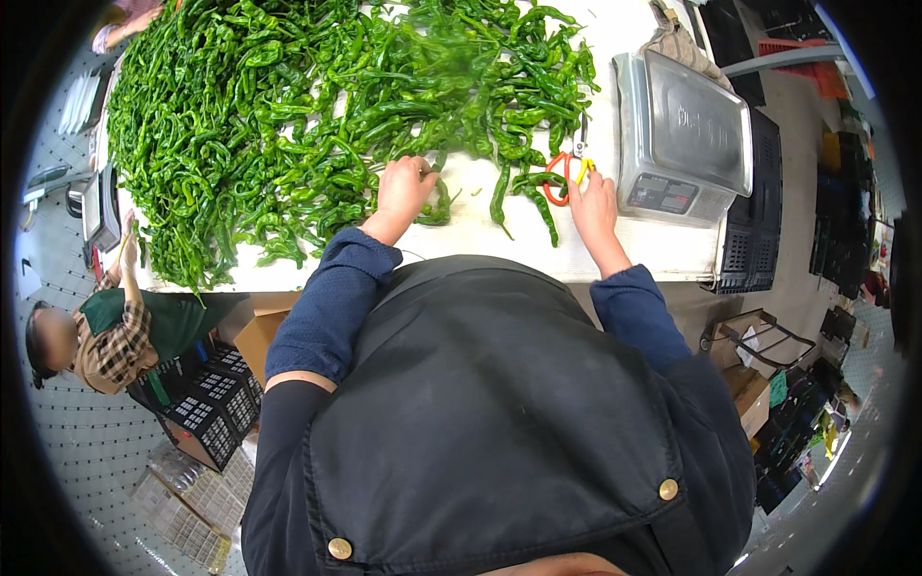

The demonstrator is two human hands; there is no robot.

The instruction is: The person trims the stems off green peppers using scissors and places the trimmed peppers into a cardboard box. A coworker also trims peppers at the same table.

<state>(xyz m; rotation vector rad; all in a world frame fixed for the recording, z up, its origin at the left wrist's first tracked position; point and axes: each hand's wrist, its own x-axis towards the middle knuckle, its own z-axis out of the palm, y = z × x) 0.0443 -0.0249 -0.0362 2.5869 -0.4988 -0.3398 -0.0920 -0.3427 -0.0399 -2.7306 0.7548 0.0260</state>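
Long wrinkled green peppers (238,144) lie in a wide, loose heap over the white tabletop (461,245). At the heap's near edge my left hand (405,189) rests with curled fingers, its fingertips beside a pepper (437,209); whether they grip one is hidden. Scissors (578,144) with red and yellow handles lie on the table, blades pointing away from me. My right hand (596,209) is at their yellow handle, fingertips touching or just beside it. A few single peppers (500,193) lie between my hands.
A weighing scale (695,122) with a metal pan stands at the right, a cloth (677,39) behind it. Black crates (753,201) are beyond the table's right edge. At the left, a person (119,324) reaches onto the table; another person's arm (126,29) shows at the far left corner.
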